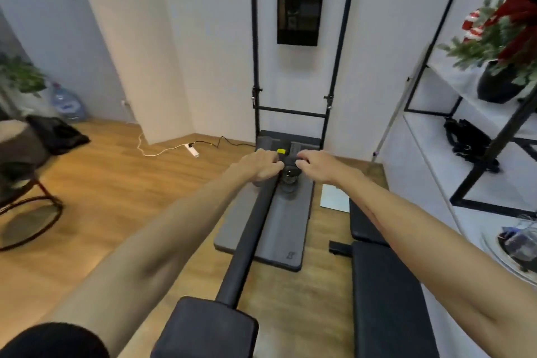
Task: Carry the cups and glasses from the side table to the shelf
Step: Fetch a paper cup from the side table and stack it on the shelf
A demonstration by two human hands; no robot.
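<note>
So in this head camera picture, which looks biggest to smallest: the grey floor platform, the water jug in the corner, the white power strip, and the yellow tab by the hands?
1. Grey floor platform
2. Water jug, though it stands farther from the camera, so its true size is unsure
3. White power strip
4. Yellow tab

floor [96, 171] warm wood grain | walls [203, 38] plain white | frame [255, 38] black | mat [279, 229] grey | bench [386, 285] black | tab [281, 151] yellow | vase [498, 84] black, red and green sprigs | shelf [436, 171] white
</note>
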